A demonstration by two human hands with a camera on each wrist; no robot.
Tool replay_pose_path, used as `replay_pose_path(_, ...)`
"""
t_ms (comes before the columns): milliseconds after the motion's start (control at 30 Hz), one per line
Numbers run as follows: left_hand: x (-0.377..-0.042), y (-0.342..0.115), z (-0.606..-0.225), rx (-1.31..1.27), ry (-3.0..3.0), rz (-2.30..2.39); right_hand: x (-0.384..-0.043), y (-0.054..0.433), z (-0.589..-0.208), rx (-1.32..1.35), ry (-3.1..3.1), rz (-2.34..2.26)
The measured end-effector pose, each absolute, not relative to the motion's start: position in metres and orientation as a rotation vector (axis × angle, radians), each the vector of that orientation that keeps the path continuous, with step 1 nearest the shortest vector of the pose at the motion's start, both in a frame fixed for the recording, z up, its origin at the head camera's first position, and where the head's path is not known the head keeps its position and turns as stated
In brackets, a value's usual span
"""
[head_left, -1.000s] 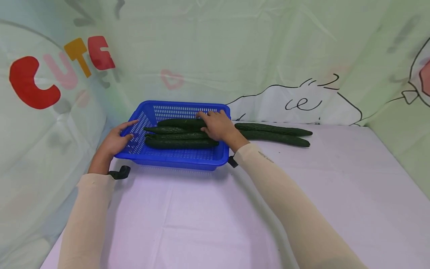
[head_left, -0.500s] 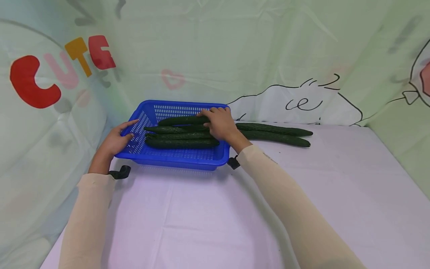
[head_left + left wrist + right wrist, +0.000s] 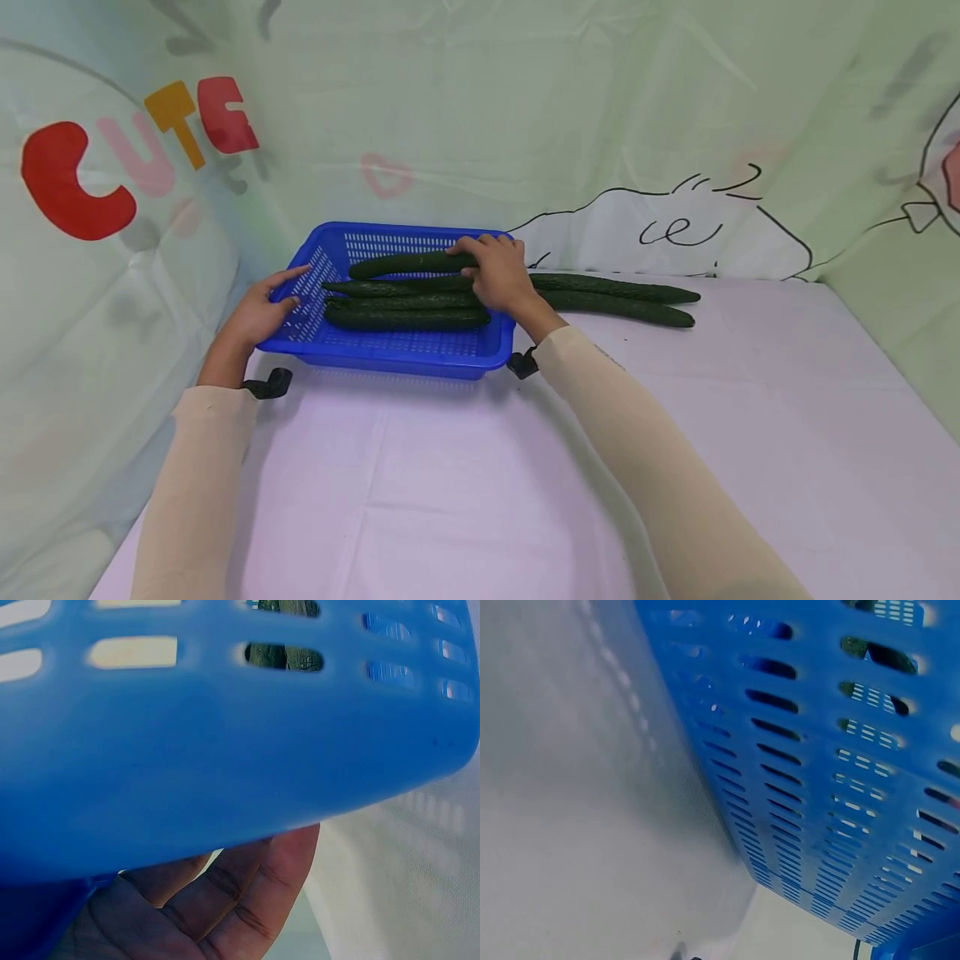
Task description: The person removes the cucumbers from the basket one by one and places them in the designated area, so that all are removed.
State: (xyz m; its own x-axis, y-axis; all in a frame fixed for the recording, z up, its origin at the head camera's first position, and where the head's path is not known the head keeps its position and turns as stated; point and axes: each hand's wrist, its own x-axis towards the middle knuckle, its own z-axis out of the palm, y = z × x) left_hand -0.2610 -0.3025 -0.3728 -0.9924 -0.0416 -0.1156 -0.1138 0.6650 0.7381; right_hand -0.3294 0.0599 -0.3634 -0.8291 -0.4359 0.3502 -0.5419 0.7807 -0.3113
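Observation:
My left hand [image 3: 258, 315] grips the left rim of a blue perforated plastic basket [image 3: 390, 361]. In the left wrist view, its fingers [image 3: 255, 900] curl behind the basket's edge. My right hand [image 3: 501, 275] holds the right end of a dark green cucumber [image 3: 401, 265] inside the basket, near the back wall. The cucumber's right tip is hidden by the fingers. Several more cucumbers [image 3: 405, 320] lie side by side in front of it, their right ends partly behind the hand. Only the basket's slotted outer wall [image 3: 780, 772] fills the right wrist view, with the hand out of sight.
Two long cucumbers [image 3: 618, 308] lie on the white tablecloth [image 3: 450, 483] to the right of the basket, close to the back wall. Printed fabric walls [image 3: 585, 108] stand behind and at both sides. A black wrist-camera mount [image 3: 268, 385] sits below the left hand.
My right hand has shifted right and slightly back with the cucumber, which now lies apart from the others, nearer the basket's back wall. The left hand and the basket stay in place.

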Motion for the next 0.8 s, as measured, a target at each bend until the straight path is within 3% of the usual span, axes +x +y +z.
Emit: replay_pose_path(800, -0.2621, -0.3028, -0.3701, -0.109, 2.802, 1.218, -0.3342, 0.0651, -0.3684, 0.695, -2.614, 0.840)
